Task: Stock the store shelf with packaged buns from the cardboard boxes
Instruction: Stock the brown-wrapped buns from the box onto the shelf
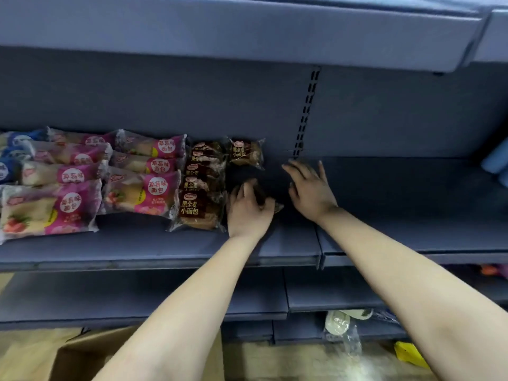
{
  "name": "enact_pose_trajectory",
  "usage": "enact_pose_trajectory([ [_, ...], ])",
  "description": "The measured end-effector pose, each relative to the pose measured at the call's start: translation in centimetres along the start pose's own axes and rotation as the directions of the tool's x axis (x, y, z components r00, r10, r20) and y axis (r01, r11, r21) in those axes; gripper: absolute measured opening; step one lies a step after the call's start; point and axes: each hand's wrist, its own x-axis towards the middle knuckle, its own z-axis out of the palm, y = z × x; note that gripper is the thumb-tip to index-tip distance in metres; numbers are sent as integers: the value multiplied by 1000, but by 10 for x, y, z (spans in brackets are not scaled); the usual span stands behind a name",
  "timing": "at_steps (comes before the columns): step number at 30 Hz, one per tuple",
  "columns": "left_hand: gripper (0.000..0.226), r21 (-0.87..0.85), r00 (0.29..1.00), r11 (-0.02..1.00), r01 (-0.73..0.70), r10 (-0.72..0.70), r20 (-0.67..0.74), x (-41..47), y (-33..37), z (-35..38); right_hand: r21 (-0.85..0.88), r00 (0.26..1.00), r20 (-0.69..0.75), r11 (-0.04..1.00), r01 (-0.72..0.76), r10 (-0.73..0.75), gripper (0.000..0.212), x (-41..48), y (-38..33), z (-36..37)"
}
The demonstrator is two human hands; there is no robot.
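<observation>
Single view: head-worn wide-angle camera, faces forward and down, roughly square-on to back panel (165,100) of grey shelf (137,243). Close range: both forearms enter from 6 o'clock; left hand (247,213), gripping brown bun packet (272,205), and right hand (310,191) sit at frame centre. Underside of upper shelf (247,28) fills 12 o'clock band. Lower shelves (137,298) and cardboard box (77,356) at 7 o'clock, seen steeply from above. Shelf lines bow near edges, probably lens distortion.

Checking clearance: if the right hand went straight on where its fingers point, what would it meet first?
The right hand would probably meet the back panel by the slotted upright; depth unclear.
</observation>
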Motion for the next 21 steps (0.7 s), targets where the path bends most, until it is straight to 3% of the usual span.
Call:
enact_pose_trajectory([
  [4,71,296,987,950,-99,57,147,-15,3,0,48,998,49,998,-40,37,48,-34,-9,-8],
  [6,76,372,983,916,-151,100,152,-31,5,1,73,990,139,997,-41,30,51,-47,-13,-13],
  [9,90,355,966,903,-241,190,173,-51,1,0,148,957,288,987,-64,19,60,-61,-18,-21],
  [15,111,281,924,907,-314,223,310,-58,-13,-20,96,945,327,995,-20,-12,69,-82,-21,-28],
  [18,101,305,895,868,-392,284,343,-62,-24,-27,108,956,295,994,-35,1,60,-86,-27,-31],
  [21,80,257,907,883,-394,327,267,-63,-32,-30,60,954,300,998,3,-21,53,-91,-35,-36],
])
